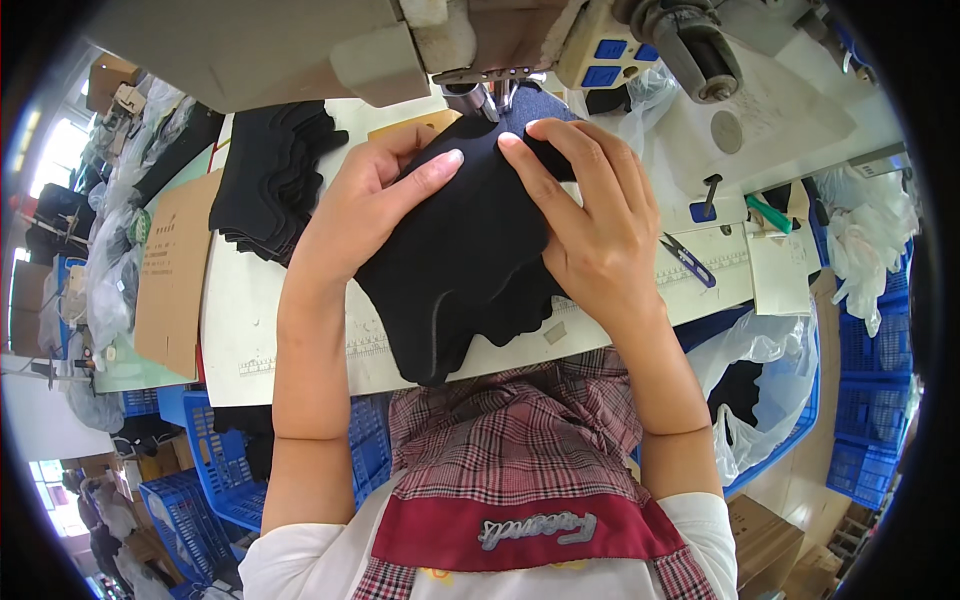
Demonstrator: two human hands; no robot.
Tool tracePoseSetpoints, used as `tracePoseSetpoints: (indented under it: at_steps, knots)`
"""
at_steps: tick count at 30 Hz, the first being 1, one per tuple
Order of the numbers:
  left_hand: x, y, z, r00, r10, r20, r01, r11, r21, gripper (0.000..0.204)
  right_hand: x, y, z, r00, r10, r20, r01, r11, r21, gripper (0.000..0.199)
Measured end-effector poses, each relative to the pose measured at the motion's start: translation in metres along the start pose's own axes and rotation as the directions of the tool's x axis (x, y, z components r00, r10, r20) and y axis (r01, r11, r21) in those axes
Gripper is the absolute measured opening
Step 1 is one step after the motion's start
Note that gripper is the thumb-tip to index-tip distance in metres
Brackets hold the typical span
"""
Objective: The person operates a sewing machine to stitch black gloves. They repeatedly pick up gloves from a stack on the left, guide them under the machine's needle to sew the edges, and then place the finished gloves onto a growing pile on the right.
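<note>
A wavy-edged black fabric piece (455,240) lies under the presser foot (503,100) of a sewing machine (490,35) and drapes toward the table's front edge. My left hand (365,195) holds its left side, thumb on top and the other fingers partly hidden. On the right, my right hand (600,205) grips the cloth close to the foot, its thumb and index fingertip near each other and the other fingers curled. The exact needle point is hard to make out.
A stack of black fabric pieces (275,180) sits left of my left hand. Thread snips (690,262) lie on the white table (240,335), right of my right wrist. A cardboard sheet (180,275) stands at the left, and a plastic-lined blue basket (800,425) at the lower right.
</note>
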State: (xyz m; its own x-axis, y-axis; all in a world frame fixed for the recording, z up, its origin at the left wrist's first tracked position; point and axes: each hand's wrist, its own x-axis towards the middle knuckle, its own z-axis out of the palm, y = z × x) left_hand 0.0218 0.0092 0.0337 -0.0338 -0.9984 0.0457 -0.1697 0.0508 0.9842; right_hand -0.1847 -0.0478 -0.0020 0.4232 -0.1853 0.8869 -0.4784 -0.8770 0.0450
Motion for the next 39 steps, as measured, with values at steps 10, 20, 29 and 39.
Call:
tracePoseSetpoints:
  at_steps: [10,20,29,39]
  knots:
    - [-0.002,-0.005,0.020,0.991,-0.003,-0.131,-0.022,0.982,-0.188,0.030,-0.001,0.003,0.001,1.000,0.002,0.002,-0.002,1.000,0.031,0.047]
    - [-0.004,-0.011,0.033,0.982,0.015,-0.188,-0.057,0.975,-0.216,0.030,-0.007,0.001,-0.004,0.999,-0.041,-0.006,0.041,0.997,0.062,0.040]
    - [-0.025,-0.036,0.039,0.698,0.541,-0.470,-0.377,0.835,0.400,0.023,-0.001,0.020,0.000,0.994,-0.095,-0.052,0.102,0.983,0.151,0.043]
    - [-0.027,-0.036,0.038,0.555,0.832,0.002,-0.533,0.354,0.768,0.038,0.000,0.021,-0.012,1.000,0.006,-0.011,-0.003,0.968,0.251,0.043]
